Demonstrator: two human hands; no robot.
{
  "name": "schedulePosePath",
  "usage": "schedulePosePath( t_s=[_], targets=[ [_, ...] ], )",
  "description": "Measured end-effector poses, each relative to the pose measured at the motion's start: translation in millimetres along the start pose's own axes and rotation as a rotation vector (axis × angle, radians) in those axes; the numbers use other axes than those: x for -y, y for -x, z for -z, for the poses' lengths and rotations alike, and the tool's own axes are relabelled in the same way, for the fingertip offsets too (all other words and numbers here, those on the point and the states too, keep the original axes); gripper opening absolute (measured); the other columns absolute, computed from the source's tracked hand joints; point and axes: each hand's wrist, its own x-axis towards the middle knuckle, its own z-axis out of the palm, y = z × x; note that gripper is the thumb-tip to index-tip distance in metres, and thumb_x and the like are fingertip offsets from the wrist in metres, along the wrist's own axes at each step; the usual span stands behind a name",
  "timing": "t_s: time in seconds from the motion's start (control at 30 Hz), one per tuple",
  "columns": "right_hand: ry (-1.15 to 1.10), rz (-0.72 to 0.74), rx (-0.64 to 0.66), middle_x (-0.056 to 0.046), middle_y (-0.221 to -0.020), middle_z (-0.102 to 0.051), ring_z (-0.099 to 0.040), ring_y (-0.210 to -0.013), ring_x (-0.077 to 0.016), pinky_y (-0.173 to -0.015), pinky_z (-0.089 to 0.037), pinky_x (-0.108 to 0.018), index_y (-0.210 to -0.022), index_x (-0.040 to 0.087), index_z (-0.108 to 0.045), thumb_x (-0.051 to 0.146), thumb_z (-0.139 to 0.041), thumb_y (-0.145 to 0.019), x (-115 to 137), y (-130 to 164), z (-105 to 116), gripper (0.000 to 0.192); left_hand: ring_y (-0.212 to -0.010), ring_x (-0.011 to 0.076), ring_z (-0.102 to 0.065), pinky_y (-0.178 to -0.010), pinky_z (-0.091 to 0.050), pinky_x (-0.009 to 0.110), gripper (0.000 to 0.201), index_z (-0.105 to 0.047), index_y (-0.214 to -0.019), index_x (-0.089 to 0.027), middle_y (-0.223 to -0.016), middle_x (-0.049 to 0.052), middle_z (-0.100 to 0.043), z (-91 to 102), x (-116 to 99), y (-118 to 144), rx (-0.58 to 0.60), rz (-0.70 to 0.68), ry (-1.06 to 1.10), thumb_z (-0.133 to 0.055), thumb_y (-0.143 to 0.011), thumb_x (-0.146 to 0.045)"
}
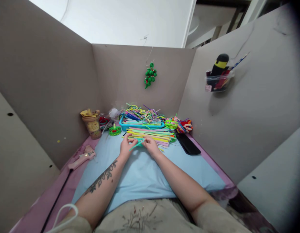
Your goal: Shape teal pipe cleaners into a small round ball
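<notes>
on the far left, well away from the blue mat (145, 174), a pink glue gun (81, 159) lies on the pink table edge (40, 210), its dark cord running back toward you. past the mat's far left corner stands a tan lidded cup (91, 124), and just right of it, at the mat's far edge, sits a small green pipe-cleaner figure (114, 130).

your left hand (127, 146) rests on the far part of the mat, its fingers curled in narrow and pinching one end of a teal pipe cleaner (136, 144). that pipe cleaner lies slanted between your two hands, just above the mat and right in front of the pile of coloured pipe cleaners (150, 134). your right hand (151, 145) is close beside the left one, fingers bent in tight on the other end of the same teal piece.

the pile lies along the mat's far edge, touching your fingertips, and behind it a turquoise tray (140, 124) holds more tangled pipe cleaners. on the back wall above the tray hangs a green beaded ornament (150, 75). right of the tray, off the mat's far right corner, sit a few bright finished pieces (180, 125). a flat black object (188, 143) lies on the mat's right border. high on the right wall, well apart from the mat, a clear holder (219, 79) carries a black and yellow tool.
</notes>
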Motion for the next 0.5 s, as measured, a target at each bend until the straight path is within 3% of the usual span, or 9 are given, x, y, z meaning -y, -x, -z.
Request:
schedulePosePath(
  t_s=[0.2,0.37,0.5],
  targets=[
    [0.011,0.0,0.014,-0.002,-0.071,-0.062,-0.057,-0.087,-0.0217,-0.076,-0.044,-0.031,-0.061,0.02,-0.061,0.041,-0.062,-0.069,-0.1,0.0,0.2,0.022,-0.064,0.0162,-0.063,-0.067,-0.048,0.029,0.052,-0.05,-0.099,-0.017,-0.065,0.0,-0.065,-3.4,3.5,-2.6,0.036,0.142,0.127,-0.075,-0.055,-0.028],
    [0.037,0.034,-0.023,-0.005,-0.084,-0.064,-0.056,-0.091,-0.0219,-0.076,-0.044,-0.031,-0.066,0.019,-0.063,0.039,-0.063,-0.068,-1.9,0.1,-0.6,0.02,-0.06,0.0175,-0.062,-0.063,-0.048,0.03,0.05,-0.047,-0.088,-0.018,-0.063,0.0,-0.065,-2.7,2.4,-3.5,0.084,0.247,0.259,-0.078,-0.049,-0.023],
    [-0.055,-0.029,0.001,-0.002,-0.071,-0.062,-0.057,-0.071,-0.0173,-0.065,-0.044,-0.028,-0.063,0.019,-0.06,0.037,-0.063,-0.067,-0.6,0.6,-2.2,0.019,-0.059,0.0161,-0.062,-0.062,-0.047,0.028,0.047,-0.049,-0.087,-0.018,-0.058,-0.002,-0.062,-2.0,1.4,-1.6,0.117,0.207,0.241,-0.077,-0.051,-0.022]
  ],
)
